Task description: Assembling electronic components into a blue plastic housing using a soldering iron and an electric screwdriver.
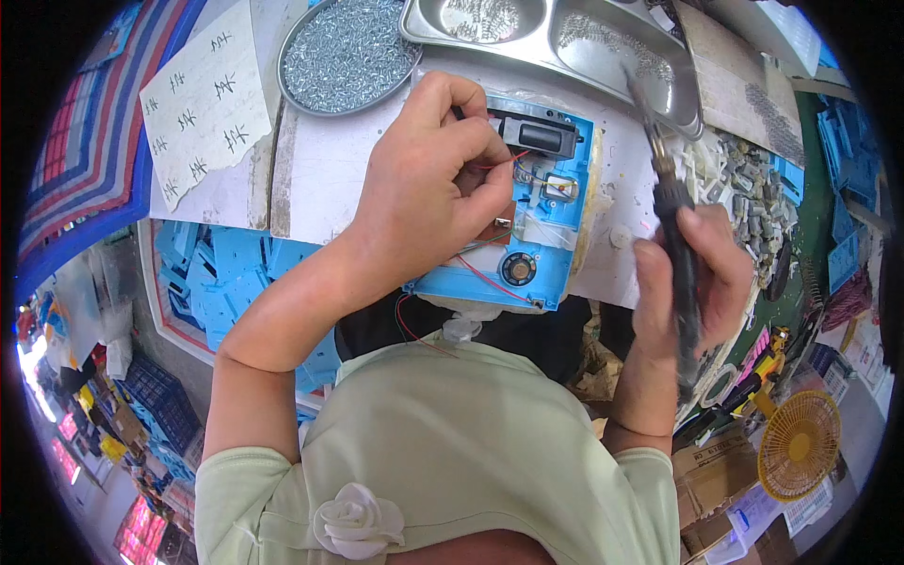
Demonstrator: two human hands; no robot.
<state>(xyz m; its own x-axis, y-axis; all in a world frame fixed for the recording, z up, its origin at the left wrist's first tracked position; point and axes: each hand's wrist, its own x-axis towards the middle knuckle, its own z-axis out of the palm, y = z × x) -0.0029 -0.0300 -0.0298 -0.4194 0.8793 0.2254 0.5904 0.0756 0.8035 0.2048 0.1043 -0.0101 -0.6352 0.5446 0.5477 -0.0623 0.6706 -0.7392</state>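
Observation:
A light-blue plastic housing [565, 273] lies open in front of me, with a black rectangular part [537, 137], a small round speaker [519, 269], a small motor-like metal part [559, 187] and thin wires inside. My left hand [433, 169] reaches over its left side, thumb and fingers pinched on a thin red wire near the black part; the fingertips partly hide it. To the right of the housing, my right hand [702, 278] is wrapped round a black-handled tool [680, 245] with a slim metal shaft. Its tip points up over the metal tray, blurred and apart from the housing.
A round dish [292, 83] of small screws stands at the back left. The steel compartment tray [565, 55] behind the housing holds small metal pieces. Small grey parts [753, 202] are heaped at right. Blue plastic pieces [221, 282] fill a bin at left; a yellow fan [799, 444] stands lower right.

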